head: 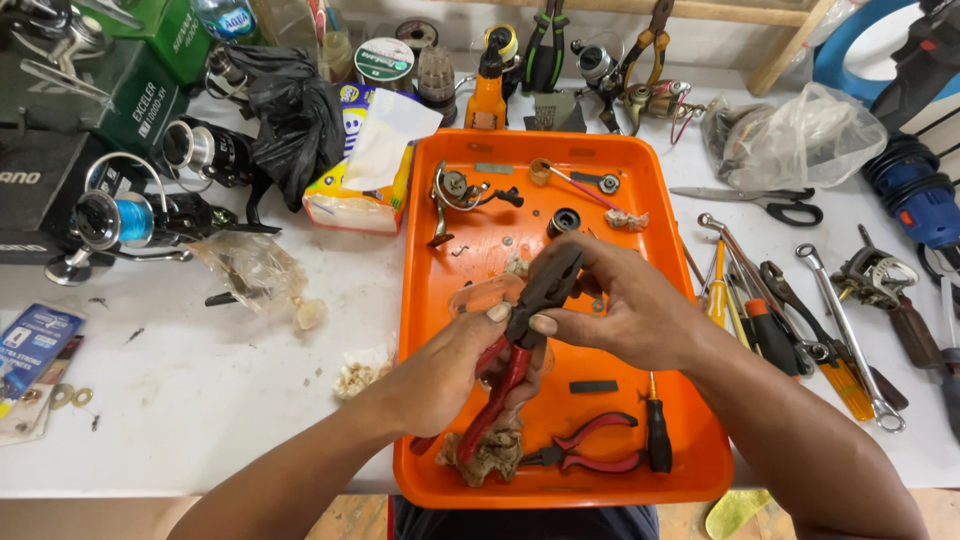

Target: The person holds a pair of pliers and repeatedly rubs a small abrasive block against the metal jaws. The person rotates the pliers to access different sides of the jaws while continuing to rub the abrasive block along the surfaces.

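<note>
Over an orange tray (pixel 660 175), my left hand (pixel 445 375) grips the red handles of a pair of pliers (pixel 530 315), jaws pointing up and away. My right hand (pixel 625 310) curls around the black jaw end, fingers closed on a small part that is hidden under them. Below the hands in the tray lie a smaller pair of red-handled pliers (pixel 590 450), a black-handled screwdriver (pixel 657 435) and a crumpled dirty rag (pixel 495 450). Loose reel parts (pixel 460 190) lie at the tray's far end.
Wrenches, screwdrivers and pliers (pixel 800 320) lie right of the tray, with scissors (pixel 775 205) and a plastic bag (pixel 800 135) beyond. Fishing reels (pixel 120 220), boxes, a tissue pack (pixel 365 175) and a black cloth crowd the left. A lubricant bottle (pixel 487 90) stands behind.
</note>
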